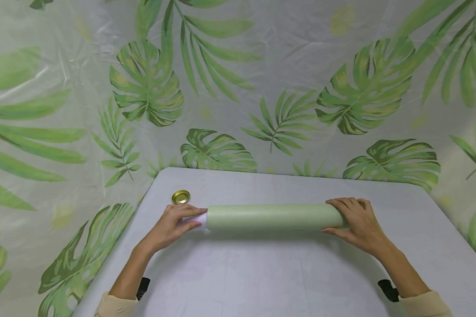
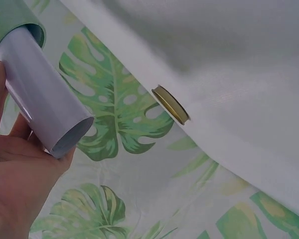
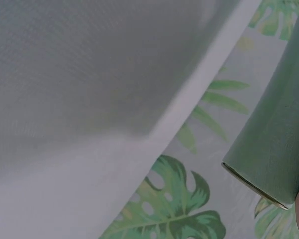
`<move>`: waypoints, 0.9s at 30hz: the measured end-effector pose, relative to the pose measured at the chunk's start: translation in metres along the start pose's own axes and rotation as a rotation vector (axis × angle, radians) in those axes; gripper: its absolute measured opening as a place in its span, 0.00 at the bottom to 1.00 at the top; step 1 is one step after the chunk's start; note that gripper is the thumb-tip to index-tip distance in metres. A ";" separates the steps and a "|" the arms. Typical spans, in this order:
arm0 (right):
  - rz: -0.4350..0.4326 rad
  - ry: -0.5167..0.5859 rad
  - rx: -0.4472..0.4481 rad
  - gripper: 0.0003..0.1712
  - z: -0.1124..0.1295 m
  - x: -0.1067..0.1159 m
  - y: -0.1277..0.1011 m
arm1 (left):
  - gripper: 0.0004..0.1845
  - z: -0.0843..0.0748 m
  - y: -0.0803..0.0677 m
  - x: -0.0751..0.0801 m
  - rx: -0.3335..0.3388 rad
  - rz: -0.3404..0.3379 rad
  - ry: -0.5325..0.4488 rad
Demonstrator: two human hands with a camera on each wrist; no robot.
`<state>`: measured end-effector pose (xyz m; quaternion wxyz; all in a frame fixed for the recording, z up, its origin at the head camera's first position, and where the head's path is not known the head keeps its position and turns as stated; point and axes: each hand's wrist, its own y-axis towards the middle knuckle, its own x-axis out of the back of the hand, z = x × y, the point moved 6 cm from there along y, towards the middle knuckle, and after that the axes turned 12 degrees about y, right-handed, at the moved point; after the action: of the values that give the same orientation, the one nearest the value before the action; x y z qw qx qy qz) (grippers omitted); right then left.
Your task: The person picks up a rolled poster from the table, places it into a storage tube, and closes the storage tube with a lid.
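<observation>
A long pale green tube [image 1: 269, 216] is held level above the white table, spanning both hands. From its left end sticks out a smooth white hollow roll [image 2: 45, 89], partly inside the tube. My left hand [image 1: 173, 224] grips this roll close to the tube's mouth, thumb on one side and fingers on the other. My right hand [image 1: 355, 222] holds the tube around its right end, where a thin gold rim [image 3: 254, 186] shows in the right wrist view. Just beyond the left hand, a round gold lid [image 1: 180, 197] lies on the table.
The white table [image 1: 238, 273] has its far edge behind the tube. A leaf-patterned sheet [image 1: 222, 88] hangs behind it and shows along the sides. The tube casts a soft shadow on the tabletop.
</observation>
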<state>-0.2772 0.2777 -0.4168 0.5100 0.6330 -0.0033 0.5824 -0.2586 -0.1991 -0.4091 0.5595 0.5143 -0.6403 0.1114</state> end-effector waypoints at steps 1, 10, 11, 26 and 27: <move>0.001 -0.001 -0.002 0.47 0.000 0.000 0.000 | 0.22 0.000 0.000 0.000 0.006 0.004 0.009; -0.004 -0.008 -0.010 0.49 -0.002 -0.001 -0.001 | 0.23 0.000 -0.002 -0.001 0.013 0.008 0.051; -0.005 -0.008 -0.010 0.49 -0.002 -0.001 -0.001 | 0.24 0.000 -0.002 -0.001 0.011 0.005 0.057; -0.007 0.009 -0.025 0.49 -0.001 0.001 -0.002 | 0.25 0.003 -0.001 0.003 0.049 -0.029 0.085; -0.008 0.008 -0.025 0.49 -0.001 0.001 -0.002 | 0.25 0.004 -0.002 0.004 0.051 -0.039 0.084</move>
<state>-0.2767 0.2798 -0.4178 0.5203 0.6241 -0.0059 0.5829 -0.2590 -0.2050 -0.4076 0.5746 0.5357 -0.6031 0.1382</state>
